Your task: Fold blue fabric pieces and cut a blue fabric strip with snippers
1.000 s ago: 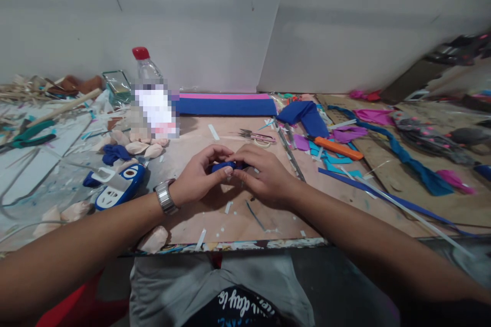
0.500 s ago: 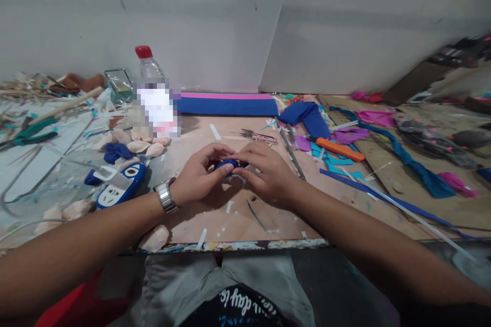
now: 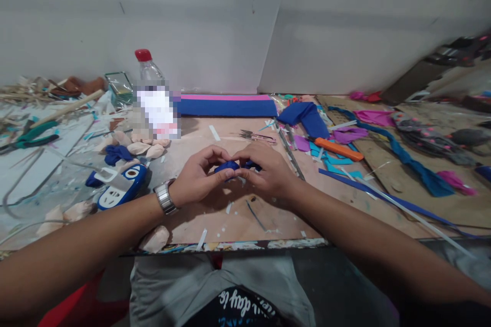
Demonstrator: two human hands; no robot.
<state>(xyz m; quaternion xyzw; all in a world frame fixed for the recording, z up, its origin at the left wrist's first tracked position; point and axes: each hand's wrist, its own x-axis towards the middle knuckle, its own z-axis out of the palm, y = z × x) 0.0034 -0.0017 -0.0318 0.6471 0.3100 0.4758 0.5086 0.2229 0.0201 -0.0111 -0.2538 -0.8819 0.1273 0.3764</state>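
Over the middle of the table my left hand (image 3: 203,172) and my right hand (image 3: 266,166) meet around a small piece of blue fabric (image 3: 227,166). The left thumb and fingers pinch its bunched left part. My right thumb and fingers close on its other end, and a bit of blue shows beneath the right fingers. Much of the piece is hidden by the fingers, so its full shape cannot be made out. A pair of thread snips (image 3: 258,136) lies just beyond the right hand.
Left are a blue-and-white power strip (image 3: 121,189), peach fabric lumps (image 3: 155,239), green-handled pliers (image 3: 32,135) and a red-capped bottle (image 3: 148,66). A folded blue cloth strip (image 3: 226,107) lies at the back. An orange utility knife (image 3: 337,148) and fabric scraps lie right, beside cardboard (image 3: 399,163).
The blue fabric has turned slightly between my fingers, and more of it shows under the right hand. A pale bit below it is less visible. Both hands stay in nearly the same place.
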